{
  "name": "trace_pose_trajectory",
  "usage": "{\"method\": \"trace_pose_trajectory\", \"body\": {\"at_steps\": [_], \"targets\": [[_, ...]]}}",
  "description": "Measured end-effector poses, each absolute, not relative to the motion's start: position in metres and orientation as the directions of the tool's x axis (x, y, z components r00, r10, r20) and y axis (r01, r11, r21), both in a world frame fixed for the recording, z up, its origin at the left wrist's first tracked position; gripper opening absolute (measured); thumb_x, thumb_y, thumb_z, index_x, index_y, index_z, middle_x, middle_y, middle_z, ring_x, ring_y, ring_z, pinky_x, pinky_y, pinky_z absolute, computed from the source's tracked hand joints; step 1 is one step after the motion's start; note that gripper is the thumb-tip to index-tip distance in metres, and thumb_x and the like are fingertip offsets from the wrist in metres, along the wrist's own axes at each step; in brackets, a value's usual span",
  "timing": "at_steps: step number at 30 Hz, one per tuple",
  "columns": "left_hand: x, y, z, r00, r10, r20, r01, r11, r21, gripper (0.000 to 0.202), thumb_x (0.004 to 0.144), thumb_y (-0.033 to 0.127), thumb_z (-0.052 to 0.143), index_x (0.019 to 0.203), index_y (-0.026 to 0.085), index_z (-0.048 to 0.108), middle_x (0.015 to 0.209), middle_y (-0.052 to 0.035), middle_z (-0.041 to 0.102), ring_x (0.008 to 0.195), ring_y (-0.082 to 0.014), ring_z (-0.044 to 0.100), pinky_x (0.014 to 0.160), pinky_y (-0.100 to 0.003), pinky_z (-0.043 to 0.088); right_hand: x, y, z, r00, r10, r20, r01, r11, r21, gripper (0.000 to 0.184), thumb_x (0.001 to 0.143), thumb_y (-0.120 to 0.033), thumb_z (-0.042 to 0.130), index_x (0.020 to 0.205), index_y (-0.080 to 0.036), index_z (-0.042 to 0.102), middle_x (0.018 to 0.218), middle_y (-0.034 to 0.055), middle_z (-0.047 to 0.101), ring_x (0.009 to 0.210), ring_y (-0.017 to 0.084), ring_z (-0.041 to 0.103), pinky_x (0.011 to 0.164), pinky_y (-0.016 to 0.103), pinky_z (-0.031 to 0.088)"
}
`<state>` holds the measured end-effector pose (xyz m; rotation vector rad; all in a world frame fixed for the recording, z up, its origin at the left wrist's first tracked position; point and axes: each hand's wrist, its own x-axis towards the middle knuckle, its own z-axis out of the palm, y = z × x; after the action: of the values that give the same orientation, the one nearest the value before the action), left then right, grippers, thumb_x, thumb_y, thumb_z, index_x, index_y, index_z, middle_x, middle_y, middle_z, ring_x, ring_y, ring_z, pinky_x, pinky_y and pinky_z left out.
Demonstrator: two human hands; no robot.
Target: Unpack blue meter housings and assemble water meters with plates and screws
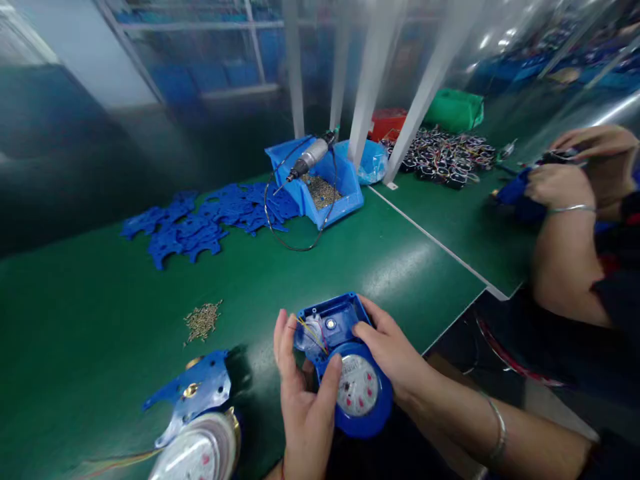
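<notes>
A blue water meter (345,363) with a white dial and an open wiring compartment sits between my hands at the table's near edge. My left hand (300,393) cups its left side, thumb on the dial rim. My right hand (390,347) grips its right side, fingers at the open compartment with thin coloured wires. A second meter (200,447) with a blue cover plate (193,390) lies at the lower left.
A small pile of brass screws (203,320) lies on the green table (100,320). Blue plates (200,223) are heaped farther back, beside a blue bin (345,190) with screws and a hanging electric screwdriver (310,157). A co-worker's hands (565,180) work at the right, near a pile of wired parts (445,157).
</notes>
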<state>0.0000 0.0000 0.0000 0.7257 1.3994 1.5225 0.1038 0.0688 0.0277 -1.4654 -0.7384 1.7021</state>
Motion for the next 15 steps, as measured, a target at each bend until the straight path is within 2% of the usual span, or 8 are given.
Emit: {"method": "trace_pose_trajectory", "body": {"at_steps": [4, 7, 10, 12, 15], "targets": [[0.004, 0.008, 0.012, -0.406, 0.858, -0.313, -0.37, 0.159, 0.915, 0.082, 0.071, 0.034, 0.077, 0.14, 0.036, 0.031, 0.15, -0.0021, 0.031, 0.137, -0.0247, 0.032, 0.107, -0.033, 0.038, 0.104, 0.062, 0.035, -0.019, 0.834, -0.551, -0.141, -0.548, -0.825, 0.059, 0.057, -0.025, 0.051, 0.116, -0.018, 0.051, 0.101, 0.0025, 0.063, 0.062, 0.012, 0.05, 0.062, 0.025, 0.044], [0.004, 0.009, 0.013, -0.352, 0.835, -0.423, -0.465, 0.237, 0.853, 0.089, 0.066, 0.035, 0.081, 0.139, 0.036, 0.03, 0.144, -0.0045, 0.04, 0.13, -0.0258, 0.042, 0.1, -0.032, 0.044, 0.105, 0.061, 0.031, 0.031, 0.856, -0.516, -0.11, -0.51, -0.853, 0.054, 0.06, -0.027, 0.051, 0.114, -0.018, 0.052, 0.1, 0.0037, 0.064, 0.079, 0.019, 0.059, 0.074, 0.029, 0.047], [0.001, 0.009, 0.01, -0.264, 0.857, -0.442, -0.54, 0.248, 0.804, 0.09, 0.066, 0.037, 0.08, 0.14, 0.032, 0.028, 0.136, -0.0085, 0.049, 0.119, -0.0258, 0.053, 0.094, -0.033, 0.049, 0.105, 0.063, 0.023, 0.078, 0.878, -0.472, -0.079, -0.466, -0.881, 0.054, 0.062, -0.029, 0.052, 0.115, -0.018, 0.053, 0.106, 0.005, 0.064, 0.1, 0.024, 0.059, 0.087, 0.034, 0.047], [0.0, 0.01, 0.009, -0.235, 0.875, -0.424, -0.573, 0.228, 0.787, 0.092, 0.065, 0.037, 0.08, 0.139, 0.029, 0.027, 0.132, -0.0104, 0.052, 0.113, -0.0251, 0.058, 0.091, -0.032, 0.05, 0.104, 0.064, 0.02, 0.076, 0.88, -0.469, -0.095, -0.462, -0.882, 0.057, 0.062, -0.03, 0.056, 0.118, -0.018, 0.051, 0.108, 0.0056, 0.064, 0.104, 0.025, 0.059, 0.092, 0.036, 0.046], [0.001, 0.012, 0.007, -0.247, 0.872, -0.423, -0.581, 0.216, 0.785, 0.093, 0.062, 0.037, 0.082, 0.138, 0.027, 0.029, 0.131, -0.0115, 0.052, 0.112, -0.0253, 0.058, 0.091, -0.032, 0.05, 0.104, 0.054, 0.021, 0.085, 0.862, -0.499, -0.171, -0.481, -0.86, 0.069, 0.061, -0.037, 0.069, 0.124, -0.019, 0.047, 0.111, 0.0072, 0.064, 0.102, 0.027, 0.061, 0.09, 0.038, 0.049]]}}
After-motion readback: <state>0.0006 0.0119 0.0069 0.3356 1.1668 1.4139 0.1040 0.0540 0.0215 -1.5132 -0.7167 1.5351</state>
